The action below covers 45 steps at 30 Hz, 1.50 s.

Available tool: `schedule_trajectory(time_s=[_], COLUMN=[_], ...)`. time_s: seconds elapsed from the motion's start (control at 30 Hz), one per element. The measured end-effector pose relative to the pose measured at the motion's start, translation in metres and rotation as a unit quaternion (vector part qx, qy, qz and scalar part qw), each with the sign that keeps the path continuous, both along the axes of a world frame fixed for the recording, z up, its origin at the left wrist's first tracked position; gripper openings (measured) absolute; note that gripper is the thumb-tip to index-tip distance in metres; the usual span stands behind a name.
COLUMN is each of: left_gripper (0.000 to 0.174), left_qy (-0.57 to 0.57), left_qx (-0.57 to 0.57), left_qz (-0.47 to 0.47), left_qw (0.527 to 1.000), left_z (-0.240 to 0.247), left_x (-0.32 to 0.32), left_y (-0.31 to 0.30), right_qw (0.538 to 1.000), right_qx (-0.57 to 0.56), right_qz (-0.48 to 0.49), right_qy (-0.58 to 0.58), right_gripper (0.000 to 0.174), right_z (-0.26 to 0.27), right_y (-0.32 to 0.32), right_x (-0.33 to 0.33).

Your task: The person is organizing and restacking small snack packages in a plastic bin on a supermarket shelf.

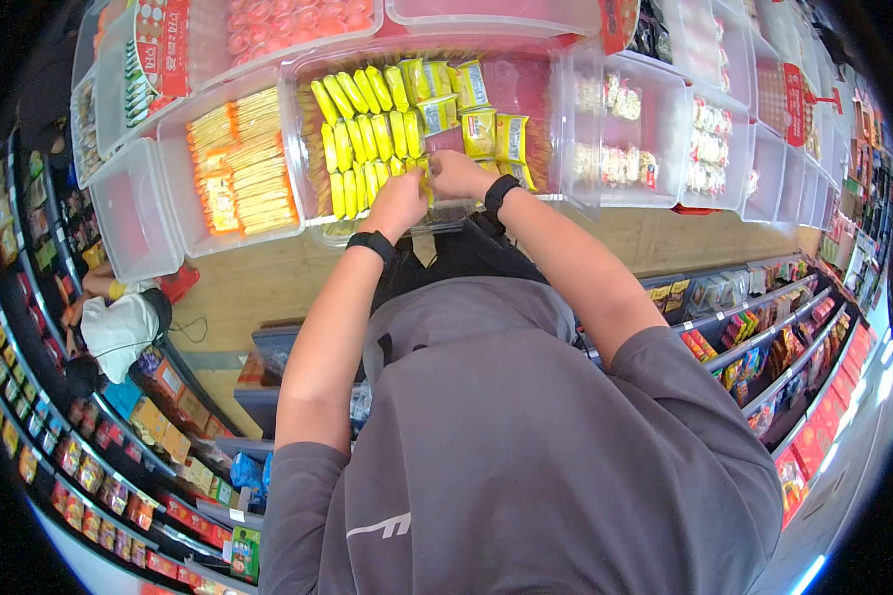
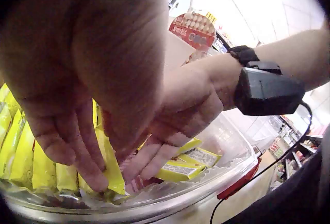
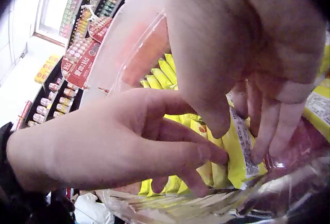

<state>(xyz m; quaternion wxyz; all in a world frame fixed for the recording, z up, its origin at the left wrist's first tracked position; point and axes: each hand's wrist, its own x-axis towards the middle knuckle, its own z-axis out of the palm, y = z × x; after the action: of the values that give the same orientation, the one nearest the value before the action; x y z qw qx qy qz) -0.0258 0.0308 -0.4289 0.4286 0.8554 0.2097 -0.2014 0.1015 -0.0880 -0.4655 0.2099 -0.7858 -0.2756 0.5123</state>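
Both hands meet over the near edge of a clear bin [image 1: 318,230] of yellow snack packets. In the right wrist view my right hand [image 3: 247,43] pinches a yellow packet [image 3: 238,149] with printed small text, thumb on one side and fingers on the other. My left hand [image 1: 399,206] is right beside it; in the left wrist view its thumb and fingers lie about a yellow packet [image 2: 109,157] at the end of the front row. Upright packets [image 1: 367,137] stand in tight rows left of the hands. Flatter, loosely placed packets [image 1: 479,131] lie to the right.
A bin of orange-ended stick packs [image 1: 253,164] stands at left, and one of white-wrapped sweets [image 1: 620,164] at right. Behind is a tray of pink-red items [image 1: 288,25]. Shelves [image 1: 764,347] flank the aisle, and another person [image 1: 124,327] is low down at left.
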Motion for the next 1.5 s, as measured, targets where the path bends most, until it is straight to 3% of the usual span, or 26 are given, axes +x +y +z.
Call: schedule_trajectory(time_s=[0.17,0.27,0.37,0.47,0.6,0.7,0.9,0.97,1.0,1.17,1.43,1.5], left_gripper=[0.036,0.038,0.039,0.040,0.034,0.029,0.038,0.042,0.025,0.017,0.017,0.020], left_qy=[-0.010,0.024,0.038,0.044,0.071,0.068,0.011,-0.005,-0.063,-0.043,-0.072,-0.092], left_qx=[0.039,0.056,0.061,0.078,0.095,0.113,0.159,0.168,0.201,0.225,0.248,0.249], left_qz=[-0.062,-0.072,-0.089,-0.105,-0.116,-0.133,-0.081,-0.056,-0.081,-0.136,-0.155,-0.164], left_qw=[0.997,0.996,0.993,0.990,0.986,0.982,0.984,0.984,0.974,0.964,0.953,0.950], left_z=[0.010,0.016,0.020,0.020,0.018,0.019,0.021,0.026,0.023,-0.007,-0.011,-0.010], left_x=[0.002,0.005,0.009,0.011,0.013,0.016,0.024,0.033,0.034,0.049,0.045,0.048], left_y=[-0.004,-0.003,0.000,-0.001,-0.005,-0.007,-0.016,-0.018,-0.018,-0.010,-0.010,-0.012], right_qw=[0.997,0.984,0.977,0.994,0.981,0.984,0.971,0.969,0.968,0.971,0.973,0.985], right_qx=[0.044,0.071,0.143,0.082,0.052,-0.095,-0.163,-0.159,-0.158,-0.160,-0.131,-0.015], right_qz=[0.020,-0.002,-0.040,-0.072,-0.089,-0.007,0.038,0.036,0.035,0.034,0.024,0.013], right_qy=[0.063,0.161,0.153,-0.030,-0.165,-0.147,-0.171,-0.184,-0.190,-0.173,-0.187,-0.169], right_gripper=[0.040,0.035,0.036,0.034,0.030,0.029,0.033,0.035,0.035,0.034,0.031,0.029], right_z=[-0.023,-0.018,-0.029,-0.017,0.003,0.029,0.052,0.049,0.047,0.054,0.049,0.032], right_y=[-0.005,-0.013,-0.027,-0.042,-0.061,-0.062,-0.058,-0.059,-0.060,-0.064,-0.066,-0.067], right_x=[0.003,0.006,0.012,0.026,0.047,0.057,0.039,0.034,0.032,0.029,0.025,0.020])
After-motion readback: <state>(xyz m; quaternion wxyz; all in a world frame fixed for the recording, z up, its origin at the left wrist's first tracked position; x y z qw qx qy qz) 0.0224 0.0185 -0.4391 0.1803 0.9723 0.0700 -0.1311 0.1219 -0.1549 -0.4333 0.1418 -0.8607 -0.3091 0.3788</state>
